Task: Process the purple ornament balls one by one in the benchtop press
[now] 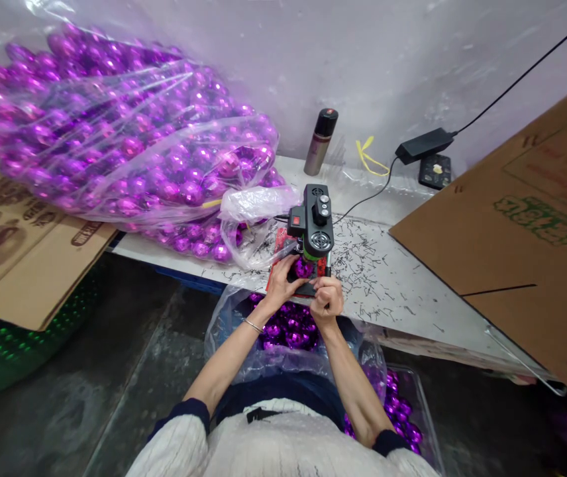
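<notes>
A small black bench machine [317,222] with round vents and a red switch stands near the table's front edge. Under its head sits a shiny purple faceted ball [304,267]. My left hand [281,283] has its fingers and thumb closed around the left and near side of that ball. Just right of it, my right hand [326,296] is curled into a fist at the lower end of the machine's lever [328,264]. Part of the ball is hidden by the machine head and my fingers.
A huge clear bag of purple balls [129,146] fills the left. Thin black scraps [367,265] litter the white table. Behind stand a spray can [320,142] and a power adapter [425,146]. A cardboard box [522,232] leans in from the right; an open bag of balls [291,328] hangs below.
</notes>
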A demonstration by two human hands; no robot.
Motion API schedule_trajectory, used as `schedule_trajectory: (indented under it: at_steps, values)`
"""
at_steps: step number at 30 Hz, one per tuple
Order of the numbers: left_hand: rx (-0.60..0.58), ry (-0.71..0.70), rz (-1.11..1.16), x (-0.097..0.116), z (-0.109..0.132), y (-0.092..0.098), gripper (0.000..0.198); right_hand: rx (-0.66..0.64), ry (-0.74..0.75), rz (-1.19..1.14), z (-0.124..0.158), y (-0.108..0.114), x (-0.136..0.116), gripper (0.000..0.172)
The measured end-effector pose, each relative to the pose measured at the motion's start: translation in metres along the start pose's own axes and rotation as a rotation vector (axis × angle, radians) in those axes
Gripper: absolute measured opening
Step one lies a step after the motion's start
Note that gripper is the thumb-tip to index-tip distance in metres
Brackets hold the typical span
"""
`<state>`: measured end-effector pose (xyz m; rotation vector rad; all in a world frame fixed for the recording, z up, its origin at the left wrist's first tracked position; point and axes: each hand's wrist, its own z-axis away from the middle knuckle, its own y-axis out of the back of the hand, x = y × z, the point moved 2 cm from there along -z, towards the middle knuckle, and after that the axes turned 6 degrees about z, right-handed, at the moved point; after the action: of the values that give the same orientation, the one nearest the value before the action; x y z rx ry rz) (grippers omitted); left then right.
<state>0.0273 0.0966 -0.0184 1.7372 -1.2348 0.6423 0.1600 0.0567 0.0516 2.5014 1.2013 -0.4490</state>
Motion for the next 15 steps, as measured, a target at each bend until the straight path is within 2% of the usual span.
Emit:
schedule_trajectory:
  at_steps: [4,9,12,15]
  values:
    - [0.012,-0.045,-0.017,0.0,-0.001,0.0,0.06,0.012,-0.061,0.005,-0.007,0.003,-0.005,0.037]
    - [0.036,-0.115,-0.083,0.01,0.004,0.002,0.061,0.011,-0.224,0.041,-0.052,0.014,-0.024,0.034]
    - [0.068,-0.211,-0.165,0.022,0.027,0.009,0.064,-0.032,-0.213,0.033,-0.071,0.018,-0.031,0.033]
    - [-0.022,-0.316,-0.263,0.031,0.07,0.015,0.059,-0.058,-0.159,0.036,-0.068,0.021,-0.031,0.032]
